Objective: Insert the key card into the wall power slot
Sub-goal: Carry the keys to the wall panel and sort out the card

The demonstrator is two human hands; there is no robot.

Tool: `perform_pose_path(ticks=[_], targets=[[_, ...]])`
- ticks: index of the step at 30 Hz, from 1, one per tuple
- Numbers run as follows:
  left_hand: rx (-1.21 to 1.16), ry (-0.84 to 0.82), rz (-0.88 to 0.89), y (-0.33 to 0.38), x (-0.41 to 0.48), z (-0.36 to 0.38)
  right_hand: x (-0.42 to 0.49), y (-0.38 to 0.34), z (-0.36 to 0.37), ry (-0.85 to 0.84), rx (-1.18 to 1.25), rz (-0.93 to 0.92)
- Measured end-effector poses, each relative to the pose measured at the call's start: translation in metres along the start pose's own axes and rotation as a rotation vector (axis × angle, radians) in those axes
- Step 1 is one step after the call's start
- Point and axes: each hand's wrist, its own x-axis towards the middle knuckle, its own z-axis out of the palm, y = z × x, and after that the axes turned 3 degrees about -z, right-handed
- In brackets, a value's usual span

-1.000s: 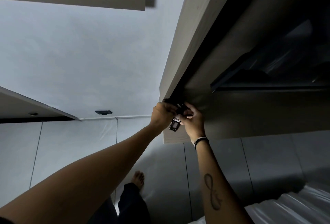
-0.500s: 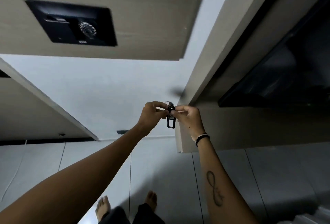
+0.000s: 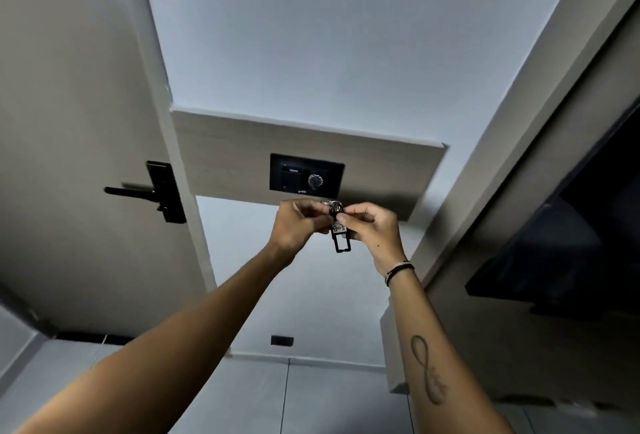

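Observation:
A small black key card tag (image 3: pixel 341 238) with a white label hangs from a metal key ring, pinched between my two hands. My left hand (image 3: pixel 299 224) grips the ring from the left and my right hand (image 3: pixel 372 227) grips it from the right. Just above them, a black wall power slot panel (image 3: pixel 306 173) with a round dial is set in a wooden wall board (image 3: pixel 381 170). The tag hangs below the panel, apart from it.
A door with a black lever handle and lock (image 3: pixel 157 191) stands at the left. A dark wall-mounted screen (image 3: pixel 561 250) juts out at the right. A small black wall socket (image 3: pixel 281 340) sits low near the floor tiles.
The view has swung up and left from the dark cabinet: the slot panel now sits straight ahead above my hands and the door has come into sight. Both hands keep hold of the key ring.

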Motion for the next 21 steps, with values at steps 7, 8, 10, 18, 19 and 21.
perform_pose_path(ticks=[7,8,10,18,19,21], targets=[[-0.117,0.094,0.135,0.083,0.004,-0.032,0.024,-0.077,0.033,-0.041,0.066,-0.087],[-0.123,0.106,0.146,0.093,0.007,-0.035,0.028,-0.087,0.038,-0.041,0.065,-0.102],[-0.132,0.11,0.178,0.115,0.011,-0.042,0.036,-0.11,0.047,-0.037,0.073,-0.137],[-0.099,0.093,0.338,0.195,0.028,-0.069,0.062,-0.196,0.061,-0.078,0.112,-0.24],[-0.106,0.085,0.344,0.202,0.029,-0.071,0.065,-0.204,0.061,-0.089,0.123,-0.246],[-0.111,0.064,0.355,0.214,0.031,-0.075,0.069,-0.217,0.059,-0.114,0.126,-0.252]])
